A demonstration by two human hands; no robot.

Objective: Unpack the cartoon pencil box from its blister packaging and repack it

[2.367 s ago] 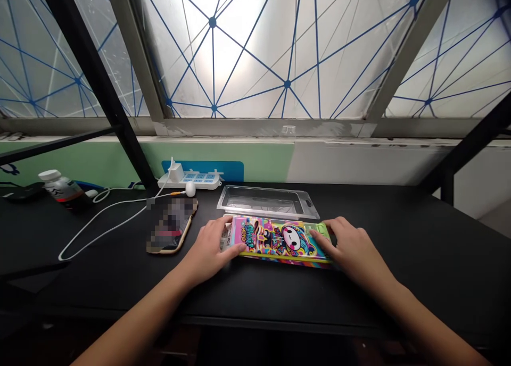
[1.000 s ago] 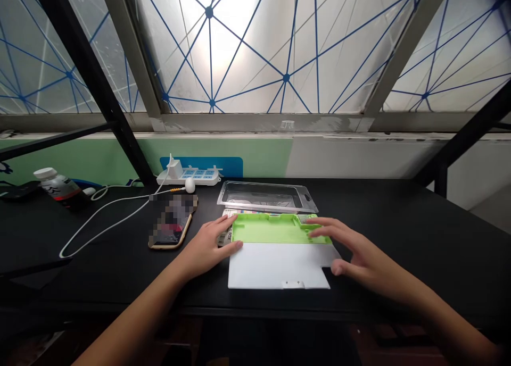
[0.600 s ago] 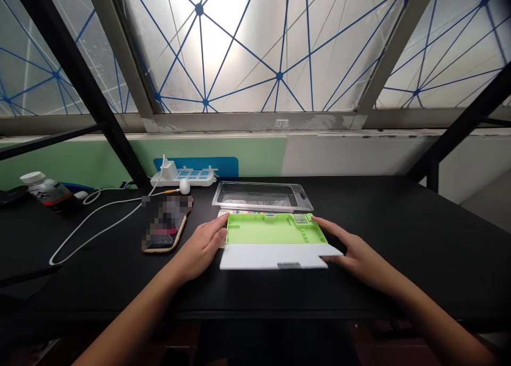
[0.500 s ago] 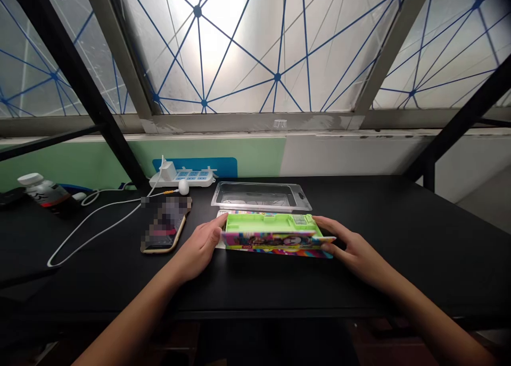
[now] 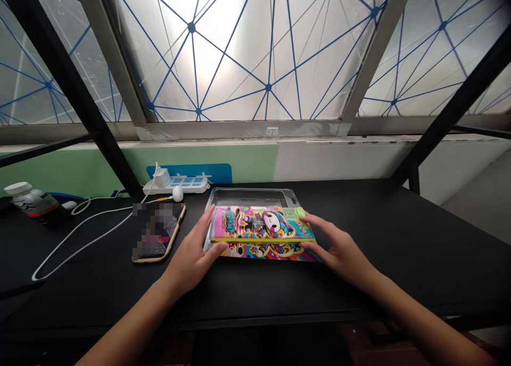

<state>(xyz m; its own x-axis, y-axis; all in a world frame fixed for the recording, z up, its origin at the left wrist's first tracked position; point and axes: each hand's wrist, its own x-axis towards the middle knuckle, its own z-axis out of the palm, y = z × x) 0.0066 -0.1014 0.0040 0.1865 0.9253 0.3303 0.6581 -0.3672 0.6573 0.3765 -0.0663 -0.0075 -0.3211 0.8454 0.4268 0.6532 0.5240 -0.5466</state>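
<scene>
A brightly printed pencil case [image 5: 259, 225] with a cartoon figure on its lid lies closed before me, a green part showing at its right end. My left hand [image 5: 191, 254] grips its left end, thumb at the front edge and fingers along the side. At the opposite end, my right hand [image 5: 339, 246] holds the case between thumb and fingers. Beneath it, a colourful printed sheet [image 5: 275, 252] sticks out toward me. Directly behind is a clear plastic package shell [image 5: 249, 197], partly hidden by the case.
Left of the case lies a phone [image 5: 159, 235] on the black desk [image 5: 247, 297]. A white cable [image 5: 85, 244] loops past it near a power strip [image 5: 178, 184]. A white-capped bottle [image 5: 34, 204] stands far left. Black metal bars [image 5: 451, 108] slant at both sides.
The pencil case's lid, raised with the green inside showing, is now down with its printed top facing up. Both hands stay at its ends. The view has shifted slightly.
</scene>
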